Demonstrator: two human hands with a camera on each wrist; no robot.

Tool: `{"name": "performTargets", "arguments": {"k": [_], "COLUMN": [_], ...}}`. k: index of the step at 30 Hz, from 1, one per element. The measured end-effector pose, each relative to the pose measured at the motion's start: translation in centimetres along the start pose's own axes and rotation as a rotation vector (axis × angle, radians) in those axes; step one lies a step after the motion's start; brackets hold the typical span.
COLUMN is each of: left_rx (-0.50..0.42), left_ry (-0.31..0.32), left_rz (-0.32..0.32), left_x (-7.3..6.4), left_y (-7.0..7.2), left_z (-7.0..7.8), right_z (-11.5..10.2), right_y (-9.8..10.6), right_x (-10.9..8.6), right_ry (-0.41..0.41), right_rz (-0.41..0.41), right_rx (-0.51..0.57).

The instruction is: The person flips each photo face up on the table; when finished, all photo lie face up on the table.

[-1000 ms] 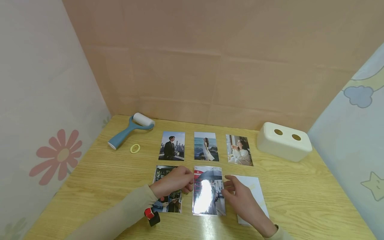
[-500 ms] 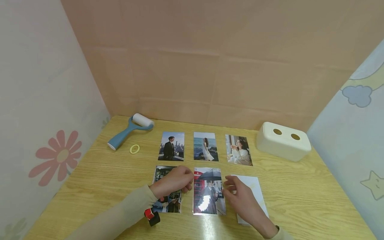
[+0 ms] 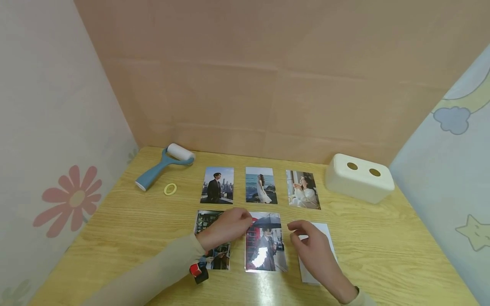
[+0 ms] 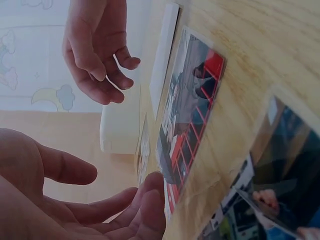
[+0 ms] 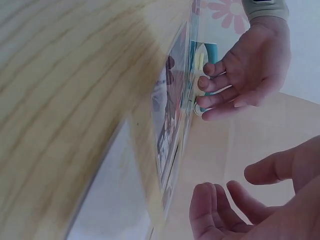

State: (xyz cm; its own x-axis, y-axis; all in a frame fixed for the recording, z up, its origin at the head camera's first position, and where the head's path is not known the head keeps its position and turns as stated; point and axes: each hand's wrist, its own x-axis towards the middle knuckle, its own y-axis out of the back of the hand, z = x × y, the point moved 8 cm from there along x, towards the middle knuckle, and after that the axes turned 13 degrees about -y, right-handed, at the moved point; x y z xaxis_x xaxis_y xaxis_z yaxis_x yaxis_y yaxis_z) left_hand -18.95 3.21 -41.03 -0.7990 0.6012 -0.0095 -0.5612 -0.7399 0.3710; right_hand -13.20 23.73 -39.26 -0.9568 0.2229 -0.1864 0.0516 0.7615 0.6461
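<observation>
My left hand (image 3: 227, 227) hovers by the top left corner of a glossy photo (image 3: 270, 244) of a person with an umbrella, its fingertips overlapping that corner in the head view. In the left wrist view its thumb and fingers are apart with nothing between them. On the photo's right, my right hand (image 3: 314, 250) is raised over a stack of white cards (image 3: 308, 272), fingers loosely bent and holding nothing. The left forearm and hand partly cover another photo (image 3: 219, 261). Behind lie three photos: a suited person (image 3: 217, 187), a seaside scene (image 3: 261, 187) and a window scene (image 3: 304, 191).
A blue-handled lint roller (image 3: 155, 172) lies at the back left, with a pale yellow ring (image 3: 170, 189) in front of it. At the back right stands a cream box (image 3: 357, 182) with two round holes. Patterned walls flank the wooden table (image 3: 115, 238).
My right hand has drawn slightly right, away from the umbrella photo. My left hand has shifted a little right, over the photo's corner. Glare on the photo has shrunk.
</observation>
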Motion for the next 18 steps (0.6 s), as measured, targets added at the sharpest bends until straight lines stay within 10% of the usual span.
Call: {"name": "performTargets", "arguments": {"k": [18], "left_rx": [0.08], "left_ry": [-0.09], "left_rz": [-0.027], "left_x": [2.8], "left_y": [-2.4], "left_z": [2.0], "right_z": [1.8], "right_y": [1.7], "right_x": [-0.2], "right_ry": [-0.055], "right_rz": [0.011], "right_rx": [-0.113]}}
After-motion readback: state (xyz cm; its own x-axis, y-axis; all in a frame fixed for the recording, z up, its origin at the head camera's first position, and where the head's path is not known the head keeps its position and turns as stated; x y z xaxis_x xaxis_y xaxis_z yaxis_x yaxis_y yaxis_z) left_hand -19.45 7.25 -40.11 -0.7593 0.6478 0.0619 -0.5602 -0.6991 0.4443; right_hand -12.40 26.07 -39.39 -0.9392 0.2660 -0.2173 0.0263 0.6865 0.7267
